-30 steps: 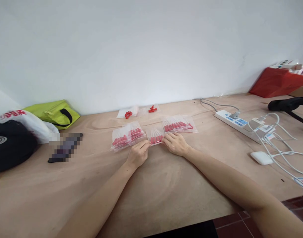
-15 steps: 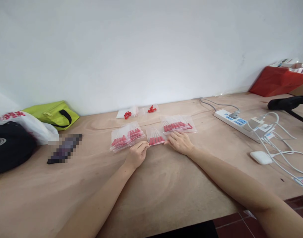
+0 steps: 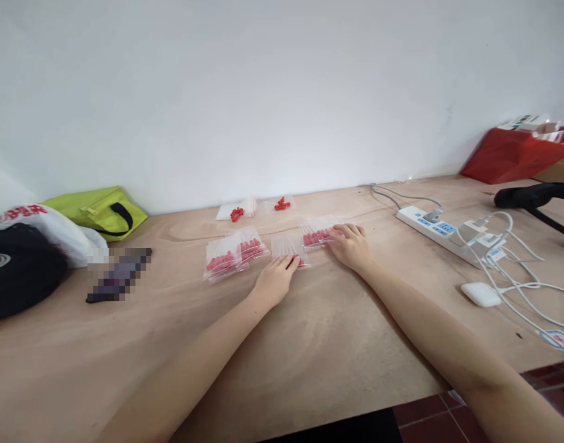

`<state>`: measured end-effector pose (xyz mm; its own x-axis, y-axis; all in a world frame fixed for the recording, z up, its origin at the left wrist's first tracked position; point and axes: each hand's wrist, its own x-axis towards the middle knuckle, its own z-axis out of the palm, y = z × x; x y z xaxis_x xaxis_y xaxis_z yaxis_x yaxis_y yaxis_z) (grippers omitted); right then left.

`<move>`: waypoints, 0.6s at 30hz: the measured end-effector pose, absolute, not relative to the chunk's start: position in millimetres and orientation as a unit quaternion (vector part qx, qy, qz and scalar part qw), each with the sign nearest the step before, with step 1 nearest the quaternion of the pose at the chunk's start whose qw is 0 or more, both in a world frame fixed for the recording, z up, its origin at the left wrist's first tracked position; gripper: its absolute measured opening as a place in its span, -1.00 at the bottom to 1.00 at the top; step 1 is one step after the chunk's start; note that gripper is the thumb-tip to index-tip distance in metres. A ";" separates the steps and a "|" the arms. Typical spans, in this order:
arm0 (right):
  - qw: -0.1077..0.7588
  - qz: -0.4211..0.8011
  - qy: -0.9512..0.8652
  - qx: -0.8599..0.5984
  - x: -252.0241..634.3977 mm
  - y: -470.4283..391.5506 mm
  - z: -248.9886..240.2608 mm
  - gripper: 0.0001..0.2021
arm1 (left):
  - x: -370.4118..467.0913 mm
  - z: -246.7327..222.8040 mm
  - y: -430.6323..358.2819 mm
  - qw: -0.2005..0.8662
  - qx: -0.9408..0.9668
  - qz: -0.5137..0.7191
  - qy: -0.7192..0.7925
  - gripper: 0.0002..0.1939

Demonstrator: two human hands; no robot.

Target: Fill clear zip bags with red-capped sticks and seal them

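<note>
Under the fingers of my left hand [image 3: 277, 280] lies a clear plastic bag [image 3: 288, 245] of small red pieces. That hand rests flat on it, fingers stretched out. My right hand [image 3: 350, 246] lies with its fingers extended over the right-hand group of clear bags [image 3: 312, 227], which also hold red pieces, and covers part of them. To the left, several overlapping bags with red pieces [image 3: 233, 255] are fanned out. Farther back are a stack of bags [image 3: 224, 210] topped by loose red pieces [image 3: 237, 214] and another bag with red pieces [image 3: 282, 203].
At the right are a white power strip [image 3: 441, 231], a white charging case [image 3: 481, 294] and tangled cables. A red bag [image 3: 507, 154] stands at the back right. On the left are a phone [image 3: 120, 275], a black bag [image 3: 23, 274] and a lime-green bag [image 3: 95, 209].
My left hand has moved right, from the middle bag's edge onto its red pieces. My right hand has left that bag's corner and moved up and right onto the right-hand bags.
</note>
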<state>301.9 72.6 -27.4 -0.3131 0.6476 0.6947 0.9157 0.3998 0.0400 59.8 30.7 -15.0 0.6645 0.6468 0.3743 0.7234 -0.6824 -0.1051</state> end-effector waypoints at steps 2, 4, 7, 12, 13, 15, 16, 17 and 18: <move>0.307 -0.217 -0.781 -0.499 302.4 76.3 -30.7 -0.80 | 62.9 -14.3 41.4 0.142 -0.895 -0.136 -0.401 -0.60; 0.310 -0.209 -0.783 -0.497 302.5 78.4 -32.7 -0.81 | 63.1 -14.2 53.5 0.153 -0.885 -0.132 -0.419 -0.60; 0.315 -0.189 -0.783 -0.502 302.6 79.2 -34.2 -0.79 | 58.1 -15.6 72.4 0.157 -0.875 -0.138 -0.437 -0.63; 0.326 -0.142 -0.764 -0.538 304.4 81.5 -38.9 -0.66 | 39.7 -18.1 90.0 0.135 -0.868 -0.171 -0.446 -0.69; 0.331 -0.131 -0.762 -0.541 305.0 82.7 -40.5 -0.66 | 35.2 -18.1 90.1 0.130 -0.865 -0.175 -0.451 -0.69; 0.349 -0.109 -0.756 -0.543 306.0 85.5 -43.7 -0.70 | 26.3 -17.7 87.4 0.124 -0.860 -0.172 -0.464 -0.68; 0.361 -0.099 -0.752 -0.543 306.3 86.8 -45.0 -0.72 | 22.3 -17.4 85.1 0.121 -0.857 -0.168 -0.471 -0.68; 0.373 -0.090 -0.748 -0.542 306.5 87.9 -46.0 -0.72 | 19.1 -17.2 82.6 0.118 -0.855 -0.164 -0.477 -0.67; 0.386 -0.083 -0.743 -0.540 306.5 88.5 -46.6 -0.73 | 16.6 -17.0 79.9 0.117 -0.853 -0.162 -0.482 -0.66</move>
<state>306.5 88.5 -46.6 -0.1182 0.7393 0.6629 0.8673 0.4020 -0.2937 16.6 79.9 -17.0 0.4830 0.7847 0.3885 0.8603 -0.5079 -0.0439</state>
